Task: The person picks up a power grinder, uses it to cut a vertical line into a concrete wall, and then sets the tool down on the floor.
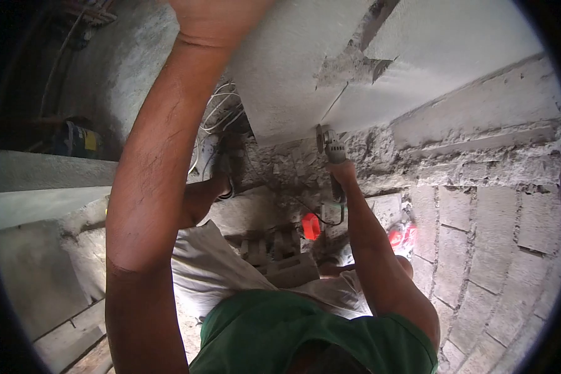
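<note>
The right grip (343,172) is wrapped tight around the body of a grinder (330,147), fingers closed about it just behind the head. The tool points toward 12 o'clock from the grip. Its front end sits at the lower edge of a grey plastered slab (293,68), though whether the disc touches the slab cannot be made out. A dark cord (328,219) runs from the tool toward 6 o'clock.

The left grip (221,14) is high at 12 o'clock of the view. It lies against the same slab, and the frame edge cuts it off at the heel of the palm, so I cannot tell whether the fingers are spread or curled.

The grinder looks rigid and compact, and probably heavy for one outstretched arm. It would likely twist or kick in the grip. The safest hold appears to be where it is now, on the narrow body behind the head, well back from the disc and clear of the cord.

From the right grip:
- White wires (221,107) loop at 10 o'clock.
- Broken rubble (280,163) lies just beside it at 9 o'clock.
- A red object (311,225) sits near 7 o'clock.
- A block wall (498,249) fills 4 o'clock.
</note>
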Tool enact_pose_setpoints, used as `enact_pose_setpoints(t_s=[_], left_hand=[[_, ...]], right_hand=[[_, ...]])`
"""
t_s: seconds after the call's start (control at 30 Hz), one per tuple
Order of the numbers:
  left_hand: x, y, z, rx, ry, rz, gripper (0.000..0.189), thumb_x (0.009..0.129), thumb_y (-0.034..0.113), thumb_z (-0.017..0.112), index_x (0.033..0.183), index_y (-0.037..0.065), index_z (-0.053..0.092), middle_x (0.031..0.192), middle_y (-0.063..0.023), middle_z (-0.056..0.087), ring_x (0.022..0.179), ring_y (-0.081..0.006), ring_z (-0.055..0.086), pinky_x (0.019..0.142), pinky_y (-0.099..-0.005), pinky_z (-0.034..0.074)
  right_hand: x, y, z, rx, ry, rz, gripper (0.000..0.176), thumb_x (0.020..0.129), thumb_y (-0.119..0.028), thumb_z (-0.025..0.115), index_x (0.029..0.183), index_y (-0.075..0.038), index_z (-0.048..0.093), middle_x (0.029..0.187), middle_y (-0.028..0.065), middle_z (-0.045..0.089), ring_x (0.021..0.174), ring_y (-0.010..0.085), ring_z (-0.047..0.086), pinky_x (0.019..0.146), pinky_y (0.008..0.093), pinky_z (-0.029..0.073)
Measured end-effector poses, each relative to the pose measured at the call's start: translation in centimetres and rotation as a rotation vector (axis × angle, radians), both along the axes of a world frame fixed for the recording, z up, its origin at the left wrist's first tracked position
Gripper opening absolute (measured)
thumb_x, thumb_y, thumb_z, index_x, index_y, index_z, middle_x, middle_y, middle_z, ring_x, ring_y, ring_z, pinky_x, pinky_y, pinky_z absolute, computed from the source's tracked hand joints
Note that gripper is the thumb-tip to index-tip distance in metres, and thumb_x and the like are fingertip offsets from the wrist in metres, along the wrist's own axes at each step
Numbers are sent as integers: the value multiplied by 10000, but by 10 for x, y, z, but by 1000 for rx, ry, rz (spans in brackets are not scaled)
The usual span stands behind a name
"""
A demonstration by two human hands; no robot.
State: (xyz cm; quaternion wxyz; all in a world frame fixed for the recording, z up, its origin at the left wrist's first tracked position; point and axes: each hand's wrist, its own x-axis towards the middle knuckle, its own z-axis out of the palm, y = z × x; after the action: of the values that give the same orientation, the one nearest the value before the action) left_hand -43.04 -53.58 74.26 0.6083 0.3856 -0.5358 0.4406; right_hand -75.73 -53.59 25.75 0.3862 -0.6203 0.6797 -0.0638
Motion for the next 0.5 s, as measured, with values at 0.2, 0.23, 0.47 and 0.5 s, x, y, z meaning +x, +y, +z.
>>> enact_pose_setpoints(t_s=[0.2,0.23,0.47,0.5], left_hand=[[-3,5,-1,40,79,41,1021,799,302,845,1508,-115,240,1421,-314,469,1288,-378,534,1093,-419,440],[-3,5,-1,54,80,56,1037,797,315,846,1510,-120,232,1438,-323,448,1306,-388,516,1105,-424,429],[-2,6,0,69,81,67,1061,797,327,844,1504,-147,211,1458,-354,398,1349,-421,461,1133,-443,397],[-1,4,-1,69,82,67,1061,797,327,844,1504,-147,211,1458,-354,398,1349,-421,461,1133,-443,397]], right_hand=[[1,1,6,-26,96,-15,495,612,-335,814,908,54,744,877,205,743,842,298,738,755,408,562],[3,4,15,-29,80,-41,497,605,-335,813,906,55,743,878,206,744,849,303,739,759,409,562],[-3,3,5,-83,-7,-42,483,609,-324,806,902,54,735,858,194,740,827,290,731,742,404,562],[-3,2,0,-83,-6,-41,483,609,-324,806,902,54,735,858,194,740,827,290,731,742,404,562]])
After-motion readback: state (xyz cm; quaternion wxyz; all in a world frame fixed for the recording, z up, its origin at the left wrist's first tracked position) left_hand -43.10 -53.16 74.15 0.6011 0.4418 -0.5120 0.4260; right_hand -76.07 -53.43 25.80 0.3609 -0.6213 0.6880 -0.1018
